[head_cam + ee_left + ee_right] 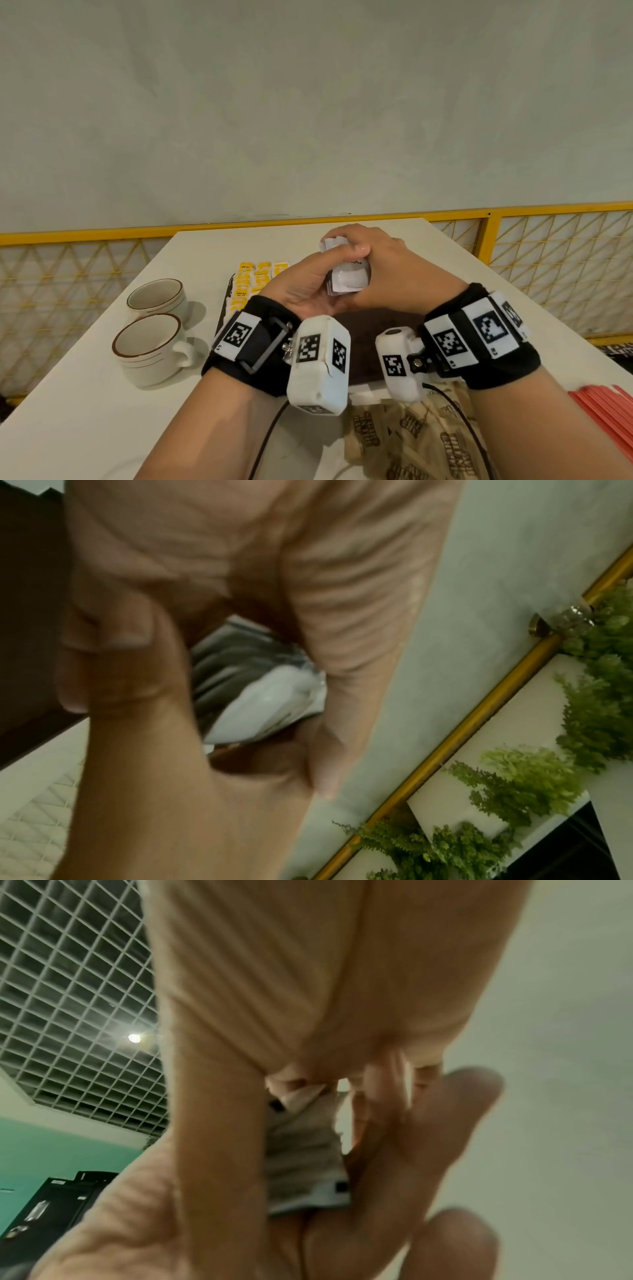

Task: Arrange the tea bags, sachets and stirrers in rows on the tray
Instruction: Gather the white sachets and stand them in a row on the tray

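1. Spreading across the lower frame: pale desk [102,394], bearing everything below.
2. Lying at mid-desk under the wrists: dark tray [363,342], largely hidden; yellow tea bags [255,279] already sitting in rows at its far left part.
3. Standing left of the tray: two white cups [150,342], one nearer, one farther, apart from the task.
4. Waiting at the near edge: brown printed sachets [411,442] in a loose heap, red stirrers [603,411] at the far right, both not yet on the tray.
5. Hovering above the tray: left hand [305,287] and right hand [387,274], both curling round a stack of white sachets [349,281], left thumb pressing its top.
6. Judging the step: squaring or fanning the white stack before laying a row.
7. Judging the next move: peeling off single sachets and setting them down beside the yellow rows, edges aligned, grip staying light to avoid spilling the stack.
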`<action>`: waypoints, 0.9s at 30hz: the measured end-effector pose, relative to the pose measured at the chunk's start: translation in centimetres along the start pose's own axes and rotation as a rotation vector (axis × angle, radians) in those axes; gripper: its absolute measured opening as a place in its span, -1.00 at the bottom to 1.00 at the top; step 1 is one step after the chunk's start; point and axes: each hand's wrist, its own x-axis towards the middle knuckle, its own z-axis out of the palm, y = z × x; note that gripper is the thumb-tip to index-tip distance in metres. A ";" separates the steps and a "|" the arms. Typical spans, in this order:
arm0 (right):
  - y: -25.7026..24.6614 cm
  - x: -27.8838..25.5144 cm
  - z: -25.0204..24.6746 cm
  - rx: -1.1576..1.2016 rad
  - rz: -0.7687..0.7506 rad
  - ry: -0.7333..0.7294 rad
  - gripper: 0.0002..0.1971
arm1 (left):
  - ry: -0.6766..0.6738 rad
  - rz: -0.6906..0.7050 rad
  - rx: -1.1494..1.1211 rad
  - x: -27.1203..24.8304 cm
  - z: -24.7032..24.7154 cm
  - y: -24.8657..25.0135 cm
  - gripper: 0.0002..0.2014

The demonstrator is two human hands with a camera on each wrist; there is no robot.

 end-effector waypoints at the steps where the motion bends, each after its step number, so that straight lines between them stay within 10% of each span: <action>1: -0.1 0.0 0.1 -0.008 -0.003 -0.006 -0.22 | -0.011 0.008 -0.017 0.1 0.0 -0.1 -0.77; 10: -0.2 0.0 -0.4 0.144 0.003 -0.046 0.09 | 0.004 0.140 0.040 -0.1 -1.0 0.5 -0.83; 15: -0.6 0.0 -0.8 0.359 0.183 0.063 -0.29 | 0.156 0.304 0.215 -1.0 -2.3 1.3 -0.86; 20: -0.3 0.1 0.7 0.856 0.269 -0.154 -0.71 | 0.036 0.246 0.234 -1.4 -2.8 0.2 -0.68; 27: 1.4 -0.3 1.6 0.775 0.240 -0.362 -0.71 | -0.113 0.079 0.286 -1.4 -3.0 -2.0 -0.88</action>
